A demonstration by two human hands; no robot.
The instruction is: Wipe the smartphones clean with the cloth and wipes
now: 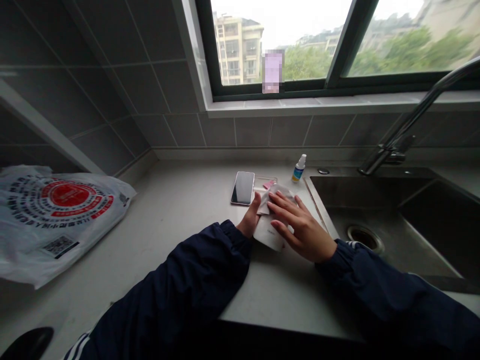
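My left hand point(250, 218) is closed around the side of a white phone point(269, 232), thumb upward. The phone's pale back faces up, with rounded corners and a small logo. Over its far part lies a crumpled whitish cloth point(264, 202). My right hand point(300, 225) presses this cloth against the phone, its fingers stretched over it. Just beyond the left hand, a second phone point(243, 188) lies on the counter with its dark screen up. Behind the cloth are a clear case point(273, 179), partly covered, and a small pink piece point(268, 184).
A small white-capped bottle point(299, 169) stands near the sink point(330, 215), which is on the right under a chrome faucet point(390, 135). On the left of the counter point(180, 195) lies a printed plastic bag point(63, 215). A window is in the far wall.
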